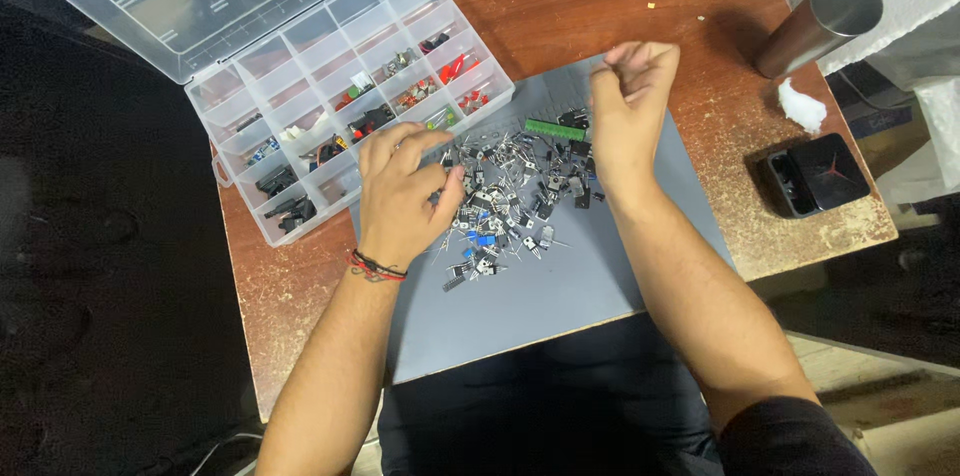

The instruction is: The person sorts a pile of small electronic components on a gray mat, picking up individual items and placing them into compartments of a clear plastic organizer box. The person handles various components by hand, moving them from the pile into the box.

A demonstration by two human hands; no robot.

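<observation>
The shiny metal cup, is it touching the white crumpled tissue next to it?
Apart. The head view shows the metal cup lying near the table's far corner and the crumpled white tissue below it, with a strip of bare brown table between them.

Single head view — steep downward, close over table (600, 6).

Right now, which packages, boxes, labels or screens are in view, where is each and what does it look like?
Organizer box: clear plastic, lid open, top left, compartments holding small parts.
Black box: right table edge, squarish, red mark on its lid.
Metal cylinder: top right, plain silver, tilted, no label visible.
No screens or signs show.
Left hand rests by the parts pile; right hand is raised above it.
</observation>
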